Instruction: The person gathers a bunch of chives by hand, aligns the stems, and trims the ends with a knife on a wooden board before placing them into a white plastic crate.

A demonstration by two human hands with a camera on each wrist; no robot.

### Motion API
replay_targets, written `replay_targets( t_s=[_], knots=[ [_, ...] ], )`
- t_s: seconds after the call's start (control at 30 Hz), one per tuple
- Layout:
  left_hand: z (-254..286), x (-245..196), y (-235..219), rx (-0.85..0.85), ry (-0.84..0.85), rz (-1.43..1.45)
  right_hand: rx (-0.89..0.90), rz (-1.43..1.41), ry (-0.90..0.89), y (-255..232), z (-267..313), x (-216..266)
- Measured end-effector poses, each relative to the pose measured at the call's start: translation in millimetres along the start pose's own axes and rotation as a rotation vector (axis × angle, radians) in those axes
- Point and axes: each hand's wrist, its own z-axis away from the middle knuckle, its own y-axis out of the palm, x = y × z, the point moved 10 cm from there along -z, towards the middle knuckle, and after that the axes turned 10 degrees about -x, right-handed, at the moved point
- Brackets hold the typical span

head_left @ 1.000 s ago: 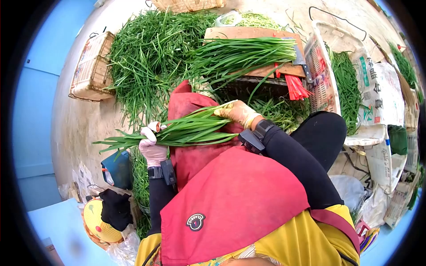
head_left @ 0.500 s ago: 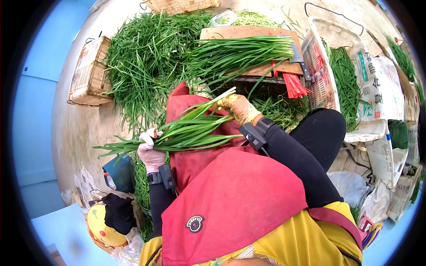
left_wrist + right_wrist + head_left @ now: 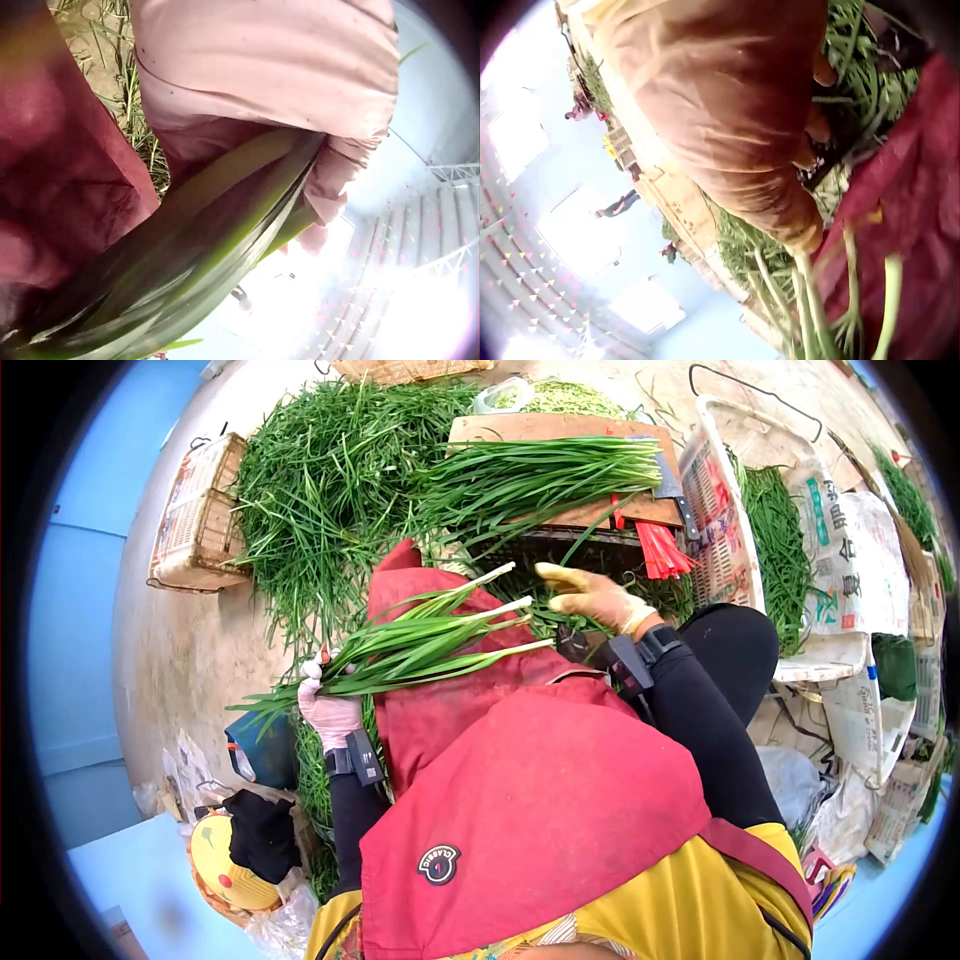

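Observation:
A bunch of garlic chives [image 3: 425,650] lies across the red apron [image 3: 540,760], pale stem ends fanned to the right and leaf tips trailing left. My left hand [image 3: 330,712], in a pale pink glove, grips it by the leafy part; in the left wrist view the gloved fingers [image 3: 337,169] wrap round the leaves [image 3: 217,217]. Just right of the stem ends is my right hand [image 3: 600,602], in a yellowish glove, fingers extended and holding nothing. The right wrist view shows the white stems [image 3: 889,300] below its thumb side.
Ahead, a cutting board [image 3: 600,515] carries a pile of chives [image 3: 560,465], a knife [image 3: 684,510] and red ties [image 3: 664,552]. A large heap of chives [image 3: 330,500] spreads at left beside a crate [image 3: 197,520]. At right stands a white basket [image 3: 722,520].
My right hand has let go of the stems and moved right, away from the bunch. The stem ends have spread apart. My left hand keeps hold and has shifted slightly left and down.

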Motion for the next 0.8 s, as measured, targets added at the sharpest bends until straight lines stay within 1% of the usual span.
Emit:
replay_targets(
  t_s=[0.03,0.07,0.13,0.17,0.2,0.27,0.33,0.37,0.4,0.47,0.53,0.57,0.6,0.63,0.67,0.73,0.77,0.8],
  knots=[
    [3.0,2.7,1.6,0.013,-0.034,0.059,0.018,0.012,-0.031,20.7,2.9,15.5],
    [4.2,0.2,3.4,0.014,-0.03,0.052,0.036,0.022,-0.062,38.1,4.4,26.5],
    [3.2,3.9,5.3,-0.024,-0.118,0.08,0.043,0.077,0.139,55.0,-8.8,0.0],
    [2.7,-1.0,8.6,0.009,-0.027,0.027,-0.072,-0.025,0.218,44.5,-7.4,-8.8],
    [4.3,-0.9,12.8,0.008,-0.022,0.027,-0.14,0.153,-0.026,26.5,-9.0,11.5],
    [9.6,-7.8,1.9,-0.218,0.037,0.016,-0.301,-0.037,0.122,-19.8,-7.8,-26.4],
    [10.9,-9.3,-0.9,-0.234,0.054,0.007,-0.232,0.499,0.319,-50.0,10.9,-35.2],
    [9.3,-7.1,-5.4,-0.208,0.029,0.046,-0.188,0.622,0.115,-52.4,11.5,-34.0],
    [8.0,-4.4,-6.9,-0.18,0.004,0.086,-0.227,0.631,-0.069,-50.2,20.2,-16.5],
    [7.5,-1.6,-6.8,-0.199,-0.002,0.089,-0.216,0.696,-0.328,-31.5,21.2,30.1],
    [10.7,-1.6,-4.5,-0.284,0.012,0.044,-0.109,0.632,-0.522,9.4,19.9,79.8],
    [13.3,-0.4,0.8,-0.314,0.025,0.022,-0.018,0.613,-0.526,31.2,12.9,83.1],
    [12.0,-1.1,0.3,-0.306,0.024,0.016,-0.03,0.699,-0.519,47.8,4.7,82.0],
    [9.7,-0.8,0.5,-0.265,0.019,0.016,0.082,0.697,-0.321,63.5,-4.8,71.0],
    [7.4,-0.5,2.6,-0.224,0.014,0.017,0.066,0.724,-0.153,74.8,-10.6,62.6],
    [8.2,0.1,8.5,-0.205,-0.007,0.045,0.098,0.4,0.071,96.0,-29.0,28.7],
    [10.8,-2.0,11.6,-0.199,0.014,0.025,0.102,0.402,0.069,96.2,-31.8,22.0],
    [13.9,-5.3,12.3,-0.196,0.036,0.005,0.108,0.377,0.04,99.7,-30.7,27.7]
  ],
)
